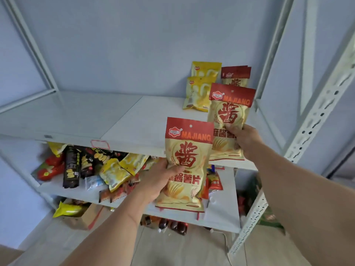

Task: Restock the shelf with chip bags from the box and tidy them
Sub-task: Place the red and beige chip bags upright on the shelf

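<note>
My left hand (157, 182) grips a red-and-cream MAJIANG chip bag (187, 150) upright in front of the upper shelf's (119, 120) front edge. My right hand (245, 138) grips a second bag of the same kind (230, 110), held upright over the right end of that shelf. Behind it stand two more red-topped bags (235, 75) against the back wall. Two yellow chip bags (201, 89) stand just left of them.
The lower shelf (63, 191) carries a jumble of snack packs: black ones, yellow ones, red ones. A cardboard box (84, 217) with a yellow bag sits on the floor at the left. White perforated uprights (318, 116) frame the right side. Dark bottles lie under the shelves.
</note>
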`<move>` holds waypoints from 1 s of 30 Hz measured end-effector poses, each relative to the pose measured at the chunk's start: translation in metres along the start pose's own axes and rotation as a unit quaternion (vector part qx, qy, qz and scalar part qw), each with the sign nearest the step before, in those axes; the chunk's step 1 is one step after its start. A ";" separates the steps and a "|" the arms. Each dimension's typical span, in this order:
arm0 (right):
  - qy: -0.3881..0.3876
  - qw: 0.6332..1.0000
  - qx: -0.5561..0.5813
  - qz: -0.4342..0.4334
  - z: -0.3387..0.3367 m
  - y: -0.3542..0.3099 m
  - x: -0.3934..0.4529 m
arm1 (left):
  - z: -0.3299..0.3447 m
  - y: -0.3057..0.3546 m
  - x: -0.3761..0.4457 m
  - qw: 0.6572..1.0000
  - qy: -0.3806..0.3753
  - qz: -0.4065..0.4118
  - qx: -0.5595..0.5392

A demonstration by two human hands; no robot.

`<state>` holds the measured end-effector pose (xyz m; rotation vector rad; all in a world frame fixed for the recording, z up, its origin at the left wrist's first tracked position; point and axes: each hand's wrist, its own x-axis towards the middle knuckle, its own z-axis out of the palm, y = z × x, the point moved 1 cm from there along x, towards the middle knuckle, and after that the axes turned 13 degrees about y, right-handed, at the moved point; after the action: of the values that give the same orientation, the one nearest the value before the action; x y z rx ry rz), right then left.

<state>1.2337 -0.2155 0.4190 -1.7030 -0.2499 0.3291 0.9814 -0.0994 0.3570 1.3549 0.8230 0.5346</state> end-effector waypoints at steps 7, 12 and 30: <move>0.047 0.999 -0.001 -0.001 0.009 -0.016 0.142 | 0.052 0.046 0.145 0.999 -0.034 0.011 0.003; 0.068 0.997 0.008 0.020 0.024 -0.017 0.229 | 0.076 0.078 0.225 0.998 -0.052 0.022 0.021; 0.072 0.996 -0.002 0.048 0.057 0.015 0.360 | 0.131 0.080 0.348 0.999 -0.045 -0.010 0.011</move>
<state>1.5493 -0.0395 0.3689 -1.7379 -0.0624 0.2745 1.3090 0.0944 0.3659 1.3784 0.7703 0.4466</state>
